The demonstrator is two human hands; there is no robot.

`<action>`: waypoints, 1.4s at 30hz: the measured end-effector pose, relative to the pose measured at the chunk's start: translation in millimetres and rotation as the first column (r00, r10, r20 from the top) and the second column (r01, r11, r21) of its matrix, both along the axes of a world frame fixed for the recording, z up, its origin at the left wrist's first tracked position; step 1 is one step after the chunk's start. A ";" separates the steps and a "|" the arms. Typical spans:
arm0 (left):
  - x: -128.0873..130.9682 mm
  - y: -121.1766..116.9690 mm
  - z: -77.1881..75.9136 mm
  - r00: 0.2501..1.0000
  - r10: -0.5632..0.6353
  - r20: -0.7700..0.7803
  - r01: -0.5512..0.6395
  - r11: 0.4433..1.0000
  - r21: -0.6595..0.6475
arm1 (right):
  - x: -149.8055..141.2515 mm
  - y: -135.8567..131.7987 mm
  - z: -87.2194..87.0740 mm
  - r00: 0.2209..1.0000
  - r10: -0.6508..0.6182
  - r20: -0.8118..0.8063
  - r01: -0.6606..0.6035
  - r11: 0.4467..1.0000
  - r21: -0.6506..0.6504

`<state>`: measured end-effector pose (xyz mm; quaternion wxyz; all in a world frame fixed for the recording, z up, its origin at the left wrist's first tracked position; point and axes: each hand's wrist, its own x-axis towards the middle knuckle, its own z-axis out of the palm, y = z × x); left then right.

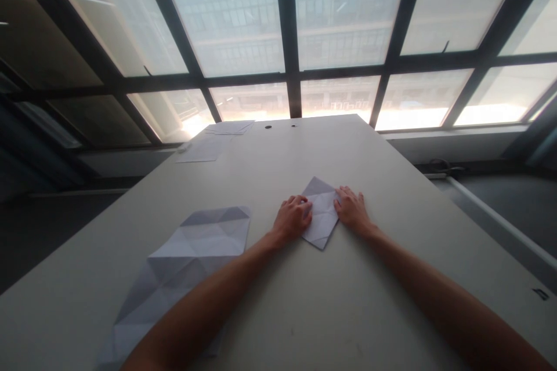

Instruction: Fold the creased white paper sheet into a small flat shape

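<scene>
the left hand point(293, 217) lies curled on the left edge of a small folded paper point(321, 214), fingers pressed together and bent down onto it. the right hand point(351, 208) rests flat on the paper's right edge, fingers loosely spread, tips on the sheet. the folded paper sits near the middle of the pale bench point(391, 185), between both hands, one corner pointing toward the person. a larger creased sheet point(191, 261) lies unfolded to the left, partly under the left forearm. a few flat papers point(217, 139) rest at the far left end of the bench, near the windows point(243, 17).
</scene>
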<state>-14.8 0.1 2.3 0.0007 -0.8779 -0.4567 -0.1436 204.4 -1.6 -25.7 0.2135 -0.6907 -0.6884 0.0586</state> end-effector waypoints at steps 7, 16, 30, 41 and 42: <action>1.5 2.6 -13.1 0.995 -0.089 -0.048 0.084 0.990 -0.112 | 11.0 8.2 -4.8 0.961 0.048 -0.274 0.020 0.970 0.242; -0.6 4.6 -12.6 0.994 -0.103 -0.027 0.097 0.982 -0.162 | 12.8 16.9 1.4 0.698 0.116 -0.707 0.279 0.865 0.417; 0.5 -1.9 -8.5 0.998 -0.047 0.037 0.047 0.999 0.010 | -3.1 4.1 4.9 0.406 0.222 -0.887 -0.105 0.975 0.196; -2.4 19.9 -24.5 0.937 -0.003 0.349 0.040 0.994 -0.100 | -5.5 -1.3 7.1 0.755 0.429 -0.495 -0.246 0.886 0.393; -3.2 23.9 -25.4 0.897 0.083 0.434 -0.032 0.992 -0.124 | -4.9 -2.4 7.1 0.773 0.452 -0.445 -0.300 0.879 0.370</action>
